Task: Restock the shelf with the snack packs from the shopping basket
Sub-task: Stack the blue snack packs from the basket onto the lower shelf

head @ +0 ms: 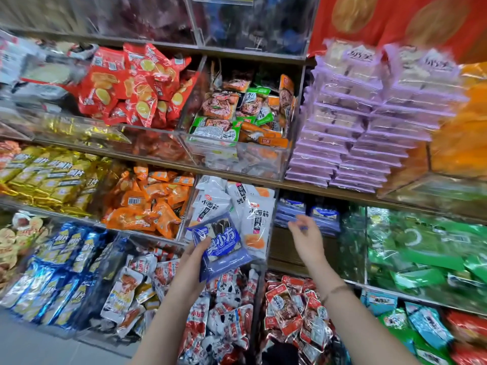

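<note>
Plainly, the left hand (pixel 195 258) grips a blue snack pack (pixel 224 248), its long axis running 11 to 5 o'clock. Matching blue packs (pixel 323 214) on the shelf (pixel 303 186) lie at its 2 o'clock, nearer the right hand (pixel 305 234), which is loose-fingered and seemingly empty.
</note>
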The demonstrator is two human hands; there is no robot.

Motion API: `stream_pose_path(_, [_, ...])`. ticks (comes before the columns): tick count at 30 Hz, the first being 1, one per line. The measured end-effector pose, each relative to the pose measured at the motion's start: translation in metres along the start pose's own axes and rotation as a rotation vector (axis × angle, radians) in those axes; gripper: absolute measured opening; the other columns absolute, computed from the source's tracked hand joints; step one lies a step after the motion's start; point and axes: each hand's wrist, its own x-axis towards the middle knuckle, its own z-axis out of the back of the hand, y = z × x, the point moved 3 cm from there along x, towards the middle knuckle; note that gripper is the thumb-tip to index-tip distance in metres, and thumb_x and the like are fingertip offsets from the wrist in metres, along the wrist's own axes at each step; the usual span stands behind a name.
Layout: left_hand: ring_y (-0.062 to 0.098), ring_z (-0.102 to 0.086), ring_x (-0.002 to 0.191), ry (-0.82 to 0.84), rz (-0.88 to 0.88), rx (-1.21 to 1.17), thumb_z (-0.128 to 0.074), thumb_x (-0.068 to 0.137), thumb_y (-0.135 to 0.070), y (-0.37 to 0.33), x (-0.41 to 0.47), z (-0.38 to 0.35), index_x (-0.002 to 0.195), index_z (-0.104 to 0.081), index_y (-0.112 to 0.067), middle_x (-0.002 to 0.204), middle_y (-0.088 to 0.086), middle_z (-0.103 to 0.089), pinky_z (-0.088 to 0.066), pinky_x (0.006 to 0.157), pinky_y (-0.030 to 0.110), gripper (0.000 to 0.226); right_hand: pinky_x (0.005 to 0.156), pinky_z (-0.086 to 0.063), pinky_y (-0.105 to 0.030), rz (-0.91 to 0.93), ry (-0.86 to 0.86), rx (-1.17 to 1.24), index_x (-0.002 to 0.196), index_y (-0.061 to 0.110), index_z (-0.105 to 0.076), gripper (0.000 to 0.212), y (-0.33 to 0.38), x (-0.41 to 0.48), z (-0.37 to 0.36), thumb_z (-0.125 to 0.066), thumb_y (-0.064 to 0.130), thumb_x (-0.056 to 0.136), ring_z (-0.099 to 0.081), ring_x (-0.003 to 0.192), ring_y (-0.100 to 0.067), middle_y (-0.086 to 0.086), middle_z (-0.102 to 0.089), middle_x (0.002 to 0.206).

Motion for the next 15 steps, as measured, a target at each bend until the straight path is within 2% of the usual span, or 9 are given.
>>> stream_pose_path(3, [0.021,-0.073,0.082,0.022,-0.012,0.030,-0.072,0.076,-0.031,0.005,-0.008,-0.013,0.108,-0.059,-0.020,0.090,0.001,-0.076,-0.056,0.057,0.030,0.036,0.071,-0.041,-0.016,0.074,0.249,0.081,0.098,0.027,-0.061,0.009,0.017,-0.051,-0.011,-0.058,0.030,0.090,-0.058,0.087,-0.008,0.009,-0.062,0.094])
stream_pose_path(5, [0.014,-0.073,0.076,0.050,-0.038,0.055,-0.072,0.077,-0.031,0.009,-0.014,-0.025,0.098,-0.056,-0.026,0.079,-0.007,-0.076,-0.056,0.055,0.027,0.026,0.072,-0.042,-0.014,0.103,0.414,0.123,0.100,0.028,-0.062,0.012,0.025,-0.078,-0.018,-0.059,0.033,0.089,-0.059,0.085,-0.004,0.009,-0.064,0.096])
stream_pose_path(6, [0.011,-0.073,0.075,0.056,-0.054,0.075,-0.072,0.074,-0.034,0.011,-0.017,-0.032,0.094,-0.053,-0.028,0.075,-0.010,-0.075,-0.056,0.056,0.027,0.028,0.073,-0.043,-0.014,0.113,0.463,0.145,0.101,0.026,-0.061,0.014,0.027,-0.087,-0.020,-0.061,0.032,0.088,-0.060,0.085,-0.003,0.010,-0.065,0.095])
stream_pose_path(8, [0.008,-0.072,0.081,0.055,-0.076,0.143,-0.072,0.067,-0.044,0.014,-0.021,-0.046,0.102,-0.054,-0.026,0.082,-0.010,-0.076,-0.056,0.066,0.029,0.043,0.073,-0.046,-0.011,0.121,0.463,0.177,0.097,0.026,-0.060,0.015,0.026,-0.094,-0.018,-0.068,0.025,0.084,-0.061,0.081,0.003,0.013,-0.068,0.089])
stream_pose_path(9, [0.010,-0.072,0.085,0.050,-0.077,0.172,-0.069,0.071,-0.048,0.015,-0.022,-0.052,0.110,-0.054,-0.022,0.087,-0.007,-0.076,-0.056,0.070,0.031,0.050,0.071,-0.045,-0.006,0.112,0.432,0.186,0.095,0.029,-0.060,0.017,0.022,-0.094,-0.014,-0.070,0.022,0.083,-0.061,0.080,0.009,0.016,-0.068,0.087])
stream_pose_path(11, [0.016,-0.072,0.084,0.042,-0.073,0.189,-0.060,0.076,-0.055,0.018,-0.024,-0.060,0.112,-0.056,-0.020,0.090,-0.004,-0.076,-0.055,0.069,0.033,0.050,0.065,-0.044,-0.003,0.042,0.362,0.262,0.099,0.031,-0.060,0.022,0.013,-0.092,-0.005,-0.070,0.023,0.083,-0.062,0.078,0.013,0.019,-0.068,0.090])
stream_pose_path(13, [0.021,-0.072,0.091,0.051,-0.063,0.176,-0.057,0.072,-0.060,0.020,-0.023,-0.064,0.109,-0.059,-0.024,0.102,-0.004,-0.074,-0.056,0.073,0.037,0.051,0.066,-0.048,-0.012,-0.113,0.326,0.412,0.112,0.028,-0.059,0.034,-0.001,-0.089,0.005,-0.071,0.030,0.080,-0.067,0.080,0.001,0.009,-0.070,0.098])
stream_pose_path(15, [0.027,-0.061,0.116,0.031,-0.019,0.153,-0.060,0.083,-0.051,0.020,-0.021,-0.064,0.131,-0.051,-0.021,0.129,-0.003,-0.057,-0.050,0.093,0.048,0.057,0.069,-0.052,-0.024,-0.247,0.301,0.643,0.124,0.018,-0.056,0.057,-0.016,-0.081,0.011,-0.075,0.033,0.072,-0.066,0.079,-0.014,-0.001,-0.072,0.095])
